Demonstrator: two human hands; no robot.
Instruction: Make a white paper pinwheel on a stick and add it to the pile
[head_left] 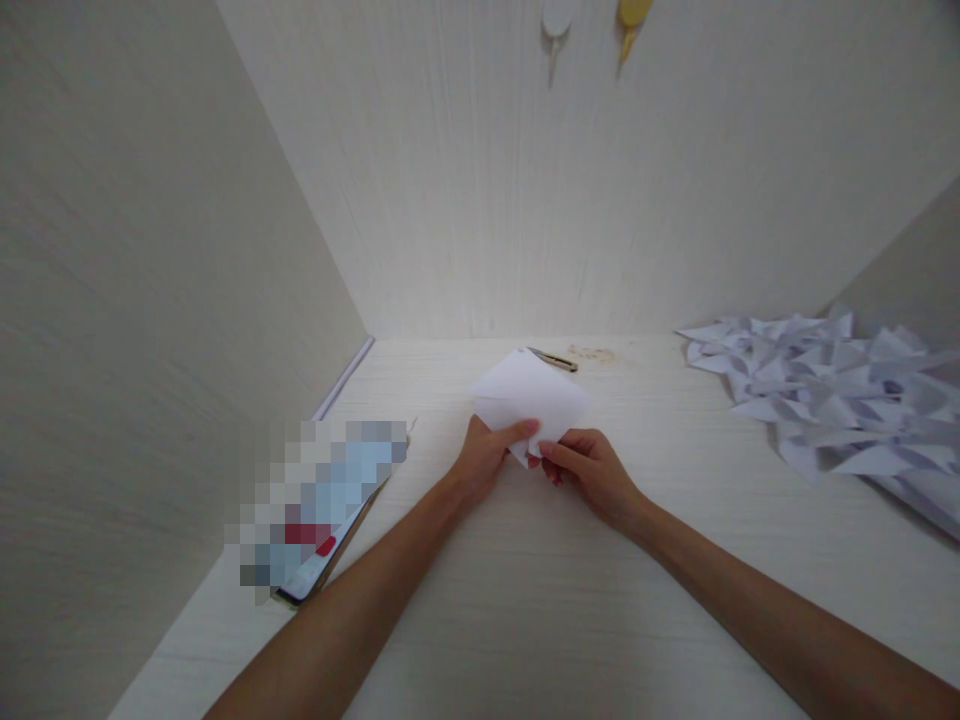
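While a heap of folded papers (832, 390) lies well right of them, the left hand (484, 460) and right hand (592, 475) pinch a folded sheet (529, 395) between them, apparently mid-fold; creasing next needs aligned edges.

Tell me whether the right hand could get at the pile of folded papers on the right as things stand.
Probably yes. The right hand is pinching the white paper together with the left hand, but only bare desk lies between it and the pile of folded papers.
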